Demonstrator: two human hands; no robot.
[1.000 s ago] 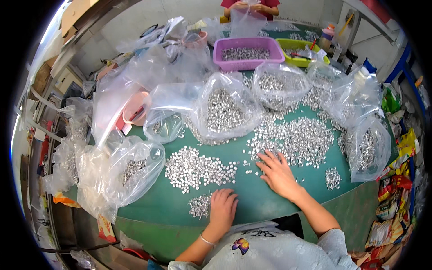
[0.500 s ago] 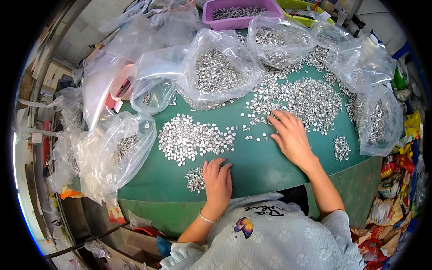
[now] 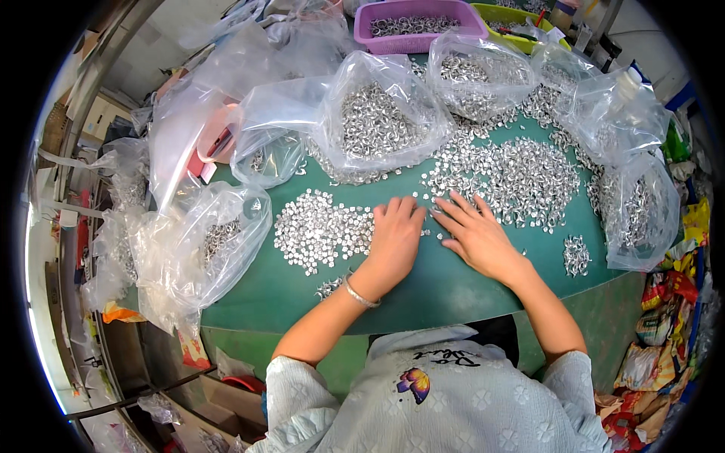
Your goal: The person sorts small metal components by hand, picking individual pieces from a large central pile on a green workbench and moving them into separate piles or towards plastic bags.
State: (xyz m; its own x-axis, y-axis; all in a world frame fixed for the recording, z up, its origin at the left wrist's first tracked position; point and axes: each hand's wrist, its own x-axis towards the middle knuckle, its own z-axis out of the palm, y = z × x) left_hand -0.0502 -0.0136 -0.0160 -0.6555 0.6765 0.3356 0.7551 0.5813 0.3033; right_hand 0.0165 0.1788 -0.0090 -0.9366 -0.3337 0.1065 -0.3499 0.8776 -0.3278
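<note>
My left hand (image 3: 398, 234) is palm down on the green tabletop (image 3: 453, 291), fingers stretched forward at the right edge of a flat spread of small, blocky silver metal pieces (image 3: 313, 230). Just to its right, my right hand (image 3: 479, 238) lies with fingers apart, tips at the near-left edge of a broad heap of curved silver metal pieces (image 3: 529, 181). A few loose bits lie between the hands. My left wrist, with a bracelet (image 3: 361, 294), partly covers a small cluster of curved pieces (image 3: 330, 288). What lies under the fingertips is hidden.
Clear plastic bags of metal pieces (image 3: 377, 124) line the back, with another bag (image 3: 226, 241) at left and one (image 3: 638, 211) at right. A purple basket (image 3: 421, 44) and a yellow-green tray (image 3: 513, 15) stand behind. A small cluster (image 3: 576, 255) sits near the right edge.
My left hand has moved forward and right, from beside the small near cluster to the gap next to my right hand. My right hand has shifted slightly; the whole view has moved a little.
</note>
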